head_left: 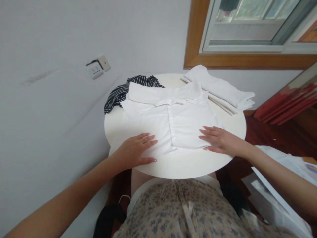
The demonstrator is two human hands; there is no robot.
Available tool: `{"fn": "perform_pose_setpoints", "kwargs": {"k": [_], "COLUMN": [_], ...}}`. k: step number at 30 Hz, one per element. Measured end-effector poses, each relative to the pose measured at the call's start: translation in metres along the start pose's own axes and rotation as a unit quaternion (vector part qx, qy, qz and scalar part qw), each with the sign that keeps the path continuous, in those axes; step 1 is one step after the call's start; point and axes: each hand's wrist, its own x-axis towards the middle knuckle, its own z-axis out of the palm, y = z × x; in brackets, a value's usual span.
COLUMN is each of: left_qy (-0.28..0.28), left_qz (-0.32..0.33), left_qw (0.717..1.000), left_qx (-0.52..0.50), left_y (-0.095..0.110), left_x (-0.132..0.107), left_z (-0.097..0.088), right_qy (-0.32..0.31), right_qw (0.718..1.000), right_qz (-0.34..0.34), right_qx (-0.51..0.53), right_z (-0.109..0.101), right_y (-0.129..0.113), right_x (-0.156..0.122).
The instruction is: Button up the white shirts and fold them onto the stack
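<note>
A white collared shirt (189,120) lies spread on a round white table (183,168), its collar at the far side and its button strip running down the middle. My left hand (138,148) rests flat on the shirt's lower left part, fingers spread. On the lower right part lies my right hand (216,140), also flat with its fingers apart. Neither hand grips the cloth. Under the collar's left side, a black-and-white striped garment (119,94) is partly hidden. Folded white garments (220,89) are stacked at the table's back right.
Behind the table is a white wall with a socket (94,70) at the left. A wood-framed window (247,61) is at the upper right. White bags or papers (274,201) lie low at the right, and a red cloth (284,99) hangs beyond.
</note>
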Motion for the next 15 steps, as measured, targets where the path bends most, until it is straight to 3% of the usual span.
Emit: {"fn": "perform_pose_setpoints", "kwargs": {"k": [3, 6, 10, 15], "left_qy": [-0.022, -0.053, -0.070, -0.059], "left_qz": [0.001, 0.014, -0.005, -0.046], "left_qw": [0.998, 0.993, 0.989, 0.996], "left_qx": [0.052, 0.101, 0.127, 0.053], "left_y": [0.013, 0.025, 0.030, 0.014], "left_x": [-0.005, -0.002, 0.004, -0.008], "left_z": [-0.001, 0.003, 0.004, -0.005], "right_qy": [0.010, 0.022, 0.030, 0.045], "right_qw": [0.998, 0.995, 0.995, 0.997], "right_qz": [-0.063, -0.078, -0.039, 0.030], "right_qx": [-0.022, -0.052, -0.083, -0.056], "right_z": [-0.003, -0.002, 0.002, 0.006], "right_y": [-0.007, -0.014, -0.016, 0.002], "right_x": [0.001, 0.003, 0.002, -0.014]}}
